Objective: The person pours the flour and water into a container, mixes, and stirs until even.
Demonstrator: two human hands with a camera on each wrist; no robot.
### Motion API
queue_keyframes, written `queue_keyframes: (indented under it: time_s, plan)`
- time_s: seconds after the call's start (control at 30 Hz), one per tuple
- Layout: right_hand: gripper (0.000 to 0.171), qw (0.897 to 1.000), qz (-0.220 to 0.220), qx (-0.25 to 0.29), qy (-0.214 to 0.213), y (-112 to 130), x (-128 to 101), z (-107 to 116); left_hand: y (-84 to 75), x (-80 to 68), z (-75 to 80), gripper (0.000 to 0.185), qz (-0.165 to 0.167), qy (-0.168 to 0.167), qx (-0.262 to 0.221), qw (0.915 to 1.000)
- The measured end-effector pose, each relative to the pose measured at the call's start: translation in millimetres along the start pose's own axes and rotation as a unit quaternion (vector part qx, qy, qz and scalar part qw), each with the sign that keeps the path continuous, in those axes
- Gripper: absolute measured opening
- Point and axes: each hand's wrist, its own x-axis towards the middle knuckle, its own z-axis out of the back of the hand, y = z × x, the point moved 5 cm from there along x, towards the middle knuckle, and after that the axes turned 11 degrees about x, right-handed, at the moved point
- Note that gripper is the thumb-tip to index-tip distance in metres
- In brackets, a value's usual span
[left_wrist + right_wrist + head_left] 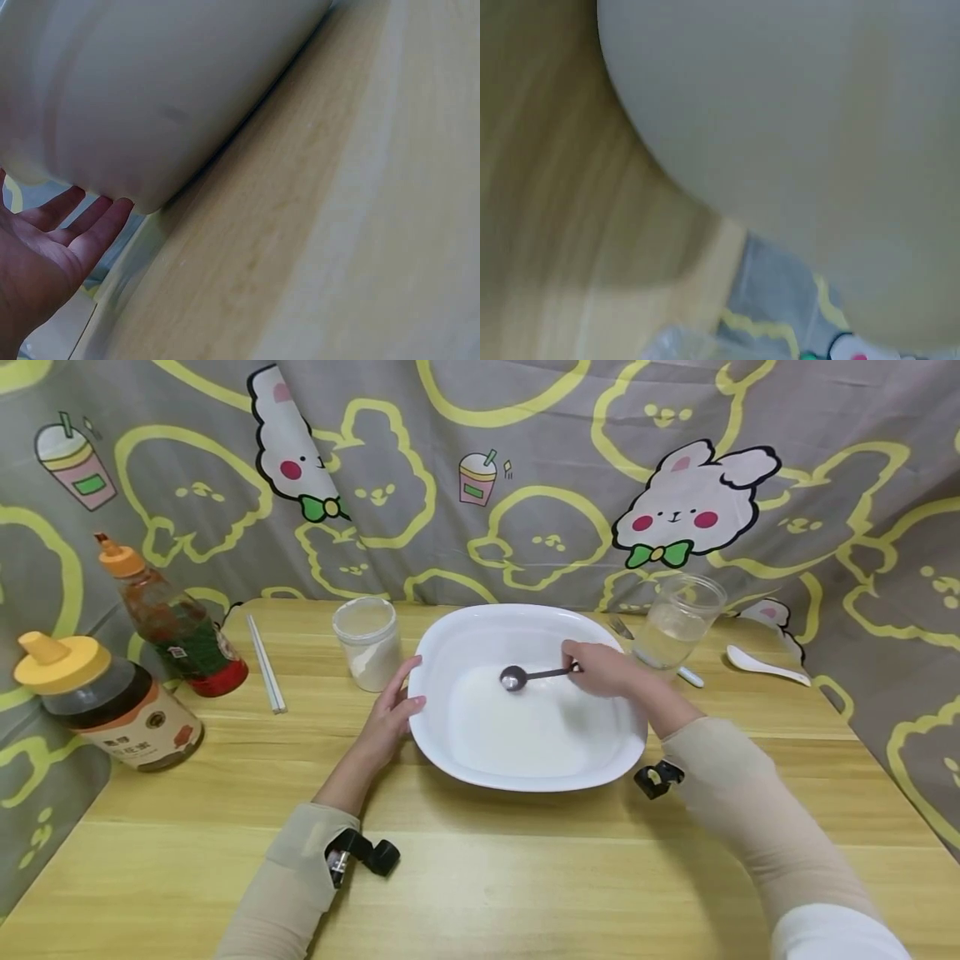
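Note:
A white oval basin (465, 768) stands on the table, its inside plain white; I cannot tell what lies on its bottom. My left hand (386, 722) holds its left rim, thumb over the edge, with more fingers (101, 229) against the outer wall in the left wrist view. Over the basin, my right hand (600, 668) grips the handle of a small round-bowled spoon (513, 678), dark-handled and shiny. The right wrist view shows only the basin's outer side (780, 135); that hand is hidden there. Behind my left hand stands a clear jar of white powder (367, 647).
A yellow-capped bottle (142, 718), a red sauce bottle (180, 635) and chopsticks (266, 664) are at left. A glass jar of clear liquid (675, 627) stands right of the basin, near a fork (620, 627) and a white spoon (765, 666). Patterned cloth (525, 460) hangs behind.

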Motion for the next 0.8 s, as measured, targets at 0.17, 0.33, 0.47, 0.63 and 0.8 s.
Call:
queue_keyframes:
  time_s: [0.17, 0.33, 0.47, 0.63, 0.8]
  plan:
    - [0.004, 0.995, 0.026, 0.085, 0.052, 12.2, 3.0, -22.3, -0.2, -0.2, -0.5, 0.059, 0.0, -0.001, -0.005, 1.0]
    - [0.002, 0.988, 0.055, 0.1, 0.1, 18.9, -17.3, -26.2, 0.0, -0.6, -0.4, 0.059, 0.002, 0.0, -0.008, 1.0]
    - [0.011, 0.989, 0.069, 0.075, 0.104, 17.7, -36.6, -12.7, 0.5, -0.2, -0.2, 0.059, 0.001, 0.0, -0.009, 1.0]
    - [0.013, 0.997, 0.03, 0.015, 0.065, 8.8, -48.8, 12.0, 0.8, 0.5, -0.6, 0.059, -0.002, 0.002, -0.007, 1.0]
    - [0.005, 0.998, -0.016, -0.052, 0.01, -1.8, -35.5, 21.3, 1.1, 0.2, -0.1, 0.059, -0.002, 0.0, -0.007, 1.0]
